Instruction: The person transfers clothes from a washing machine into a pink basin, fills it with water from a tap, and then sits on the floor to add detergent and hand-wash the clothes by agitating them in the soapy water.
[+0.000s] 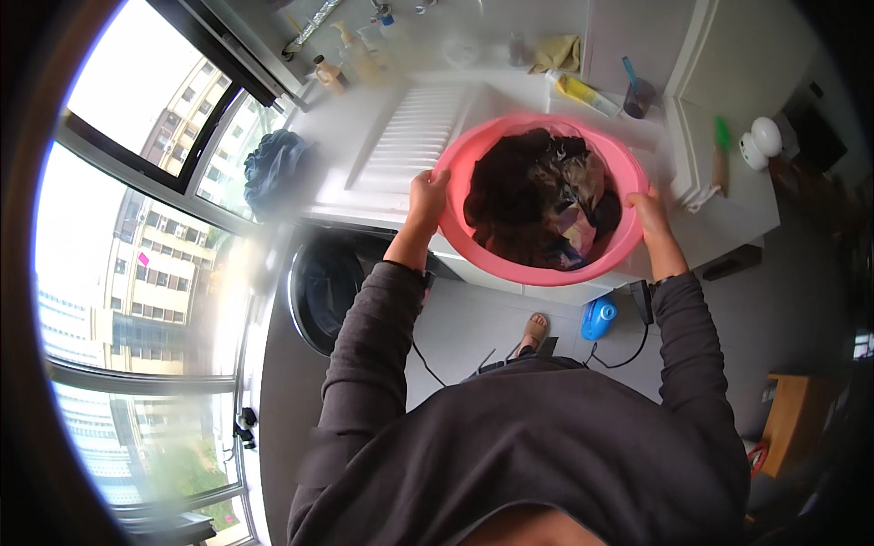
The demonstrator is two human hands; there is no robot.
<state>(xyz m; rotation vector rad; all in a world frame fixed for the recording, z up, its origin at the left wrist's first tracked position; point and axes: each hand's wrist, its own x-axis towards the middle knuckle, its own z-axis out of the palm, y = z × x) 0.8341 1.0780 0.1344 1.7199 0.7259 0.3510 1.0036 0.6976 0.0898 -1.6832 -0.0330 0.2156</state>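
A pink plastic basin [539,273] is gripped between my two hands over the front of a white laundry sink. My left hand [427,201] holds its left rim with the thumb on top. On the opposite rim, my right hand [649,211] has the same kind of hold. Dark clothes [512,191] lie heaped in the basin, with a patterned pink and blue piece [577,235] at their lower right. They look wet. The basin hides part of the sink bowl behind it.
Left of the basin are a ribbed washboard [410,136] and a bundle of blue-grey cloth [273,164]. A yellow tube [580,92] and a dark cup [638,99] stand behind. Below are an open front-loading washer door [328,293] and a blue bottle [599,319] on the floor.
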